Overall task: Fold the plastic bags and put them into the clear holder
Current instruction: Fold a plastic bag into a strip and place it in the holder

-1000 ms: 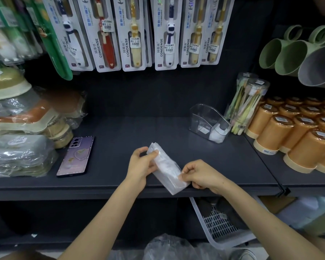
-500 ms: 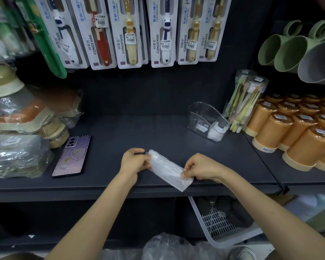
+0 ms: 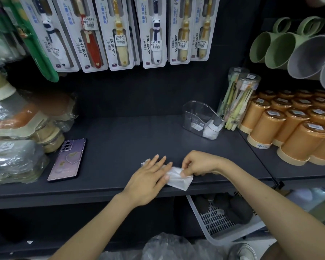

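The plastic bag [image 3: 178,182] lies at the near edge of the shelf [image 3: 120,137]. The left hand [image 3: 148,177], fingers straight, presses it flat, likely to set the crease. The right hand [image 3: 199,164] pinches its right end, probably for tension. The clear holder [image 3: 201,117] stands far right, well apart.

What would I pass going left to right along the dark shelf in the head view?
Wrapped packs → phone → left hand flat on the plastic bag → clear holder → toothbrush tub → orange cups.
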